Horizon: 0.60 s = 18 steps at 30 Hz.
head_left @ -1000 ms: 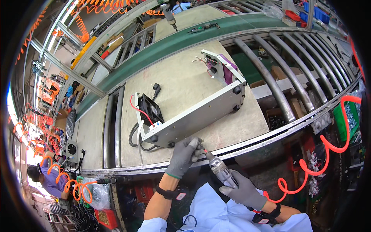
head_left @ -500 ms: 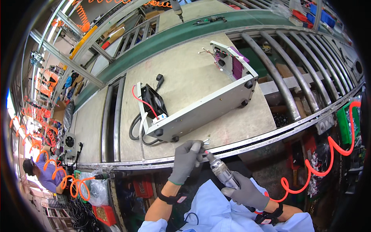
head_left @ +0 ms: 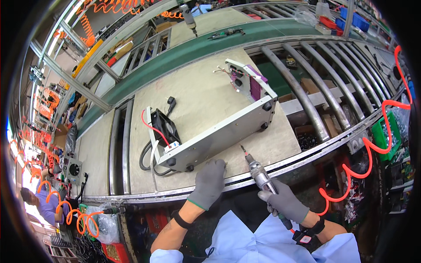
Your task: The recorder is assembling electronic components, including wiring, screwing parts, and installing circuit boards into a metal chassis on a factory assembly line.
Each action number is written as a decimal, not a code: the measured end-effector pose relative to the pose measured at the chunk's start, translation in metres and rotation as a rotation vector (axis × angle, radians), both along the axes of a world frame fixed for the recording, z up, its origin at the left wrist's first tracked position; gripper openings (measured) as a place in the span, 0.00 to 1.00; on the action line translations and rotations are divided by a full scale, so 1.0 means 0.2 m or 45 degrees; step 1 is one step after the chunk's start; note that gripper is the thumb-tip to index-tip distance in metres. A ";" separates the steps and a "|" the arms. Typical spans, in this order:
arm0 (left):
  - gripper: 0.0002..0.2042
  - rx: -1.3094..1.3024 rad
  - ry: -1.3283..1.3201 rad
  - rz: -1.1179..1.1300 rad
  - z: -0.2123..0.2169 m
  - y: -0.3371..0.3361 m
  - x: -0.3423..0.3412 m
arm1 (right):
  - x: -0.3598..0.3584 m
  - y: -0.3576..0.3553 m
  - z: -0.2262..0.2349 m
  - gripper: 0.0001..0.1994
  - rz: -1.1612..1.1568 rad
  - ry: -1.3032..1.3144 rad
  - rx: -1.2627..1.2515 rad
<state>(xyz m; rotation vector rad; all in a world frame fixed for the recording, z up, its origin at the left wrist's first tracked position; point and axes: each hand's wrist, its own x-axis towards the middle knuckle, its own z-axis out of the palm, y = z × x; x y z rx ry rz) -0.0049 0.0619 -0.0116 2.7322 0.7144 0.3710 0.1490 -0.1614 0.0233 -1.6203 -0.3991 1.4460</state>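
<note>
A light-grey metal chassis [head_left: 221,136] stands on edge on the board, its black rubber feet facing me. A black fan [head_left: 164,124] with a red wire sits at its left end. At its right end is a purple heat sink [head_left: 255,87]. My right hand [head_left: 287,202], in a grey glove, grips a pneumatic screwdriver [head_left: 260,174] whose bit points up and away, just short of the chassis. My left hand [head_left: 210,183], gloved too, rests at the board's near edge below the chassis with fingers curled; what they hold is hidden.
The pale board [head_left: 193,87] lies on a roller conveyor [head_left: 315,87]. A black power plug [head_left: 171,103] lies behind the fan. An orange coiled hose [head_left: 351,173] runs at the right beside a green bin [head_left: 388,136]. A co-worker [head_left: 46,204] is at far left near another unit [head_left: 74,168].
My hands have moved apart. The screwdriver has swung upright and forward toward the chassis, while my left hand has lowered onto the board's edge. The whole view has shifted slightly.
</note>
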 end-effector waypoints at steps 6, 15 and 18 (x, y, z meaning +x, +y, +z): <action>0.07 -0.194 -0.311 -0.244 0.47 0.08 0.03 | 0.04 -0.01 0.05 0.22 -0.019 0.073 -0.008; 0.08 -0.798 0.210 0.025 1.01 0.67 0.59 | 0.09 0.05 0.10 0.23 0.029 0.054 -0.040; 0.09 -0.932 0.418 -0.017 0.88 0.77 0.77 | 0.09 0.05 0.10 0.23 0.025 0.067 -0.079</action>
